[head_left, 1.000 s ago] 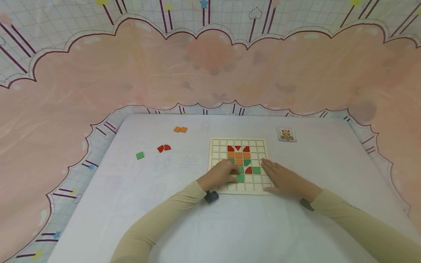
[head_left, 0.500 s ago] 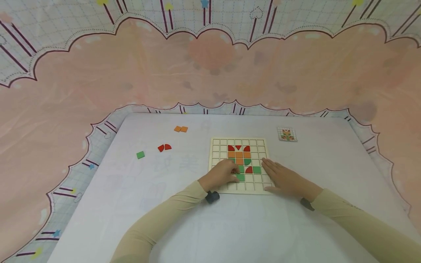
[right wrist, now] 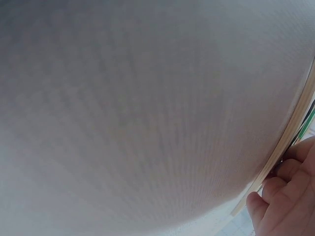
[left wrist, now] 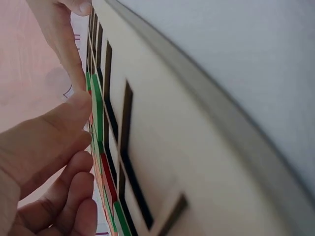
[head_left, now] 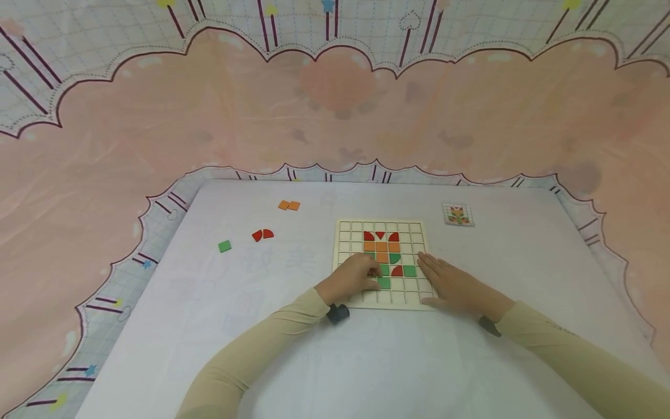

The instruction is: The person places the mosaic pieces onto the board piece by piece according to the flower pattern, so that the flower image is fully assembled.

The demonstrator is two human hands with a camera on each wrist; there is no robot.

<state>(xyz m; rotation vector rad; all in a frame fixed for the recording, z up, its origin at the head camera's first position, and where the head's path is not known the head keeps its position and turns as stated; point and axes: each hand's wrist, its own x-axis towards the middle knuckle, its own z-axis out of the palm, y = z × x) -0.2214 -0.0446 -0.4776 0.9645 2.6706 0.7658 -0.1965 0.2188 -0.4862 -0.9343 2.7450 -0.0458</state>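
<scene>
A pale board with grid recesses (head_left: 413, 297) lies on the table with several coloured tiles set in it. Red quarter-rounds and a red triangle (head_left: 380, 235) sit at the top, orange squares (head_left: 382, 247) below, then green and red pieces. My left hand (head_left: 353, 277) rests over the board's left-centre, fingers bent, the fingertips by a green square (head_left: 384, 283). It hides some tiles, and I see no loose piece between its fingers. At the right edge my right hand (head_left: 455, 285) lies with straight fingers touching the board. In the left wrist view, the left thumb (left wrist: 78, 101) is beside the tiles.
Loose on the left of the white table (head_left: 293, 361) are a green square (head_left: 224, 246), two red quarter-rounds (head_left: 263, 234) and two orange squares (head_left: 289, 205). A small pattern card (head_left: 458, 215) lies behind the board to the right.
</scene>
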